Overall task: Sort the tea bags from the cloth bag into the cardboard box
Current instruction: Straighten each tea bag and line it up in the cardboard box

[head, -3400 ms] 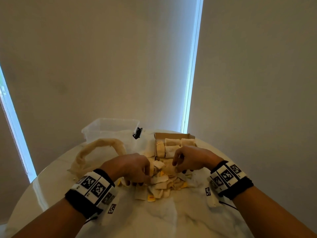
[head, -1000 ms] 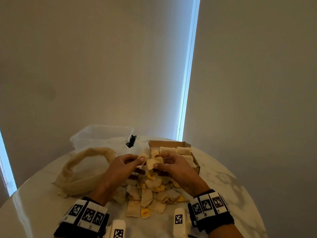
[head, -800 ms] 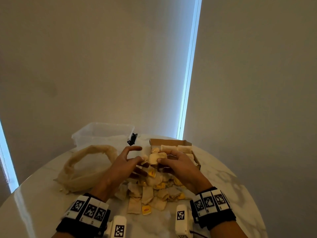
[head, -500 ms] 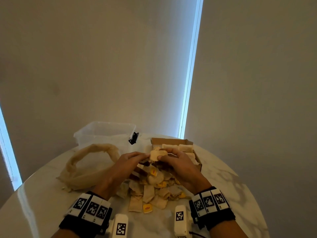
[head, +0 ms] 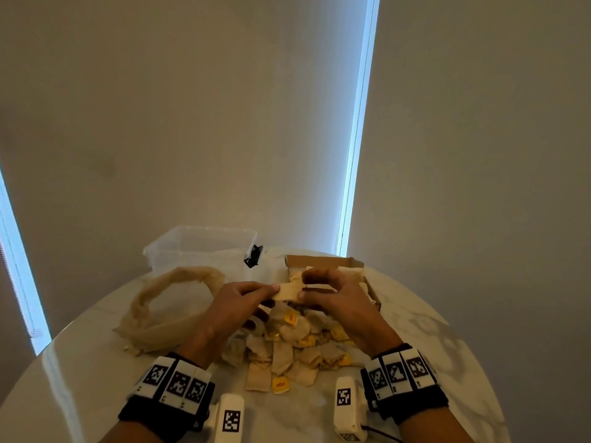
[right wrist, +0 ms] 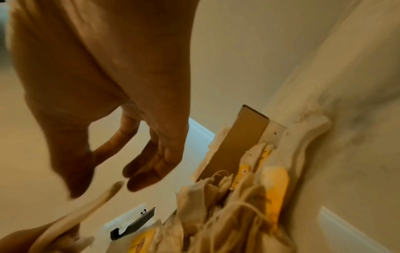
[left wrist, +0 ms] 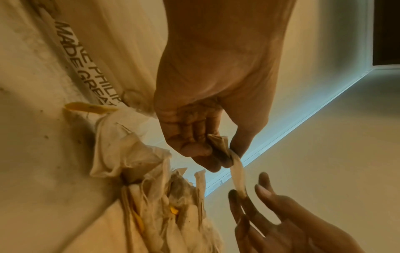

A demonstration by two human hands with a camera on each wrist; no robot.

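Note:
A flat beige tea bag (head: 287,291) (left wrist: 237,176) hangs above the pile of loose tea bags (head: 287,350), just in front of the cardboard box (head: 323,260). My left hand (head: 271,290) (left wrist: 225,154) pinches its left end between thumb and fingers. My right hand (head: 303,286) (right wrist: 101,184) is at the other end with fingers loosely curved and spread; a fingertip touches the bag, and the right wrist view shows a gap, not a pinch. The box holds several tea bags. The limp cloth bag (head: 166,302) lies at the left.
A clear plastic tub (head: 198,251) stands behind the cloth bag, with a black clip (head: 253,256) at its right corner. Everything rests on a round white marble table (head: 431,346) whose edge curves close on both sides. Wall and blinds are behind.
Both hands lifted from the pile with one tea bag. They drew it out flat between them near the box, and the right hand's fingers have loosened at its end.

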